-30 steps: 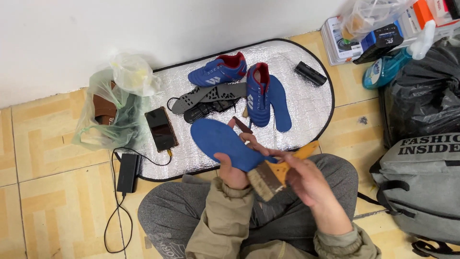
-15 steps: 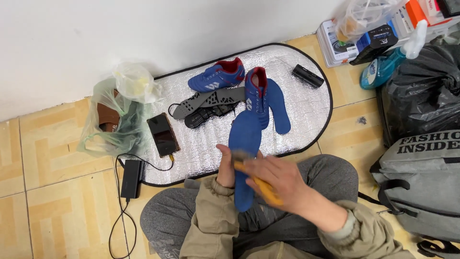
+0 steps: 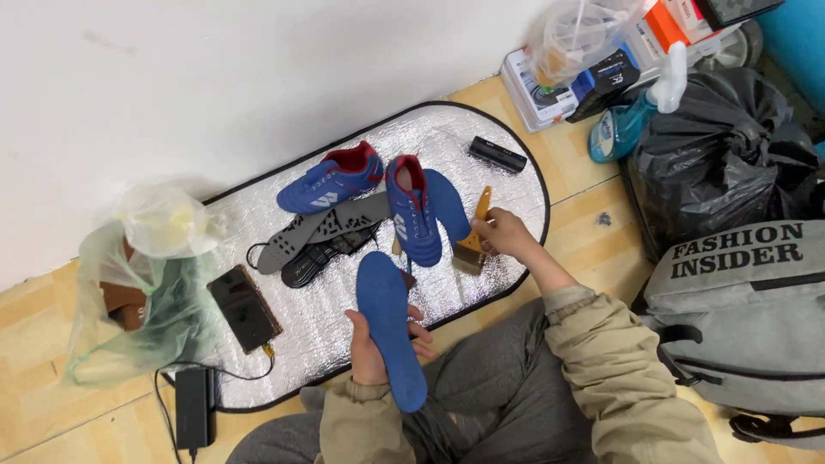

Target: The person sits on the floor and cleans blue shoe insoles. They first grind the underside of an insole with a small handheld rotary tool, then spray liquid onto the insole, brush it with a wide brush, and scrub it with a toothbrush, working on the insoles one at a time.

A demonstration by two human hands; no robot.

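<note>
Over on the far left a clear plastic bag (image 3: 142,283) is slumping against the wall, and a black power adapter (image 3: 192,406) is lying on the tiles just below it. Next, a dark phone (image 3: 244,308) is resting on the silver foil mat (image 3: 481,129). Moving in, the left hand (image 3: 374,344) is gripping a blue insole (image 3: 388,335), fingers wrapped round its middle, holding it lengthwise over the lap and the mat's near edge. Beyond it, two grey and black insoles (image 3: 322,236) are lying beside a pair of blue football boots (image 3: 411,215). To the right, the right hand (image 3: 505,234) is closing around the wooden handle of a paintbrush (image 3: 473,245), bristles pointing down at the mat, well clear of the insole. A grey backpack (image 3: 739,318) is sitting at far right.
</note>
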